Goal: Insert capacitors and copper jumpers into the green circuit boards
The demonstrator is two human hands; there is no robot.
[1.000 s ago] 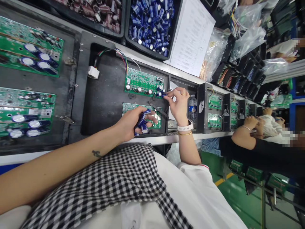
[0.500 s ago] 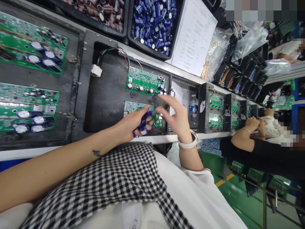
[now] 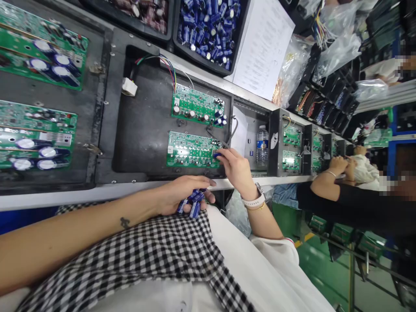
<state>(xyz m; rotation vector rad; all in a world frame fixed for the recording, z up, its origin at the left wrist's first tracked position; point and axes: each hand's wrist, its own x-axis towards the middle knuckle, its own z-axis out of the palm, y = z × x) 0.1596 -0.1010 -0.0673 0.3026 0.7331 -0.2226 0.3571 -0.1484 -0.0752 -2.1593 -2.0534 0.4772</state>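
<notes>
Several blue capacitors (image 3: 195, 203) are bunched in my left hand (image 3: 177, 193), whose fingers curl around them just in front of the bench edge. My right hand (image 3: 236, 170) pinches a single blue capacitor (image 3: 217, 154) at the right end of the lower green circuit board (image 3: 191, 149); whether its leads are in the board cannot be made out. Above lies the upper circuit board (image 3: 196, 106), with round capacitors along its lower side and several blue ones at its right end. Both boards rest in a black tray (image 3: 143, 125).
Behind the tray stand a bin of blue capacitors (image 3: 208, 32) and a bin of brown capacitors (image 3: 143, 15). A printed sheet (image 3: 264, 50) lies beside them. Right of the tray is a water bottle (image 3: 261, 146). Boards with large capacitors (image 3: 35, 138) sit left. A co-worker's hands (image 3: 341, 167) work farther right.
My right hand has come down to the lower board's right end with a blue capacitor. My left hand has drawn back from over that board toward my body, still holding capacitors.
</notes>
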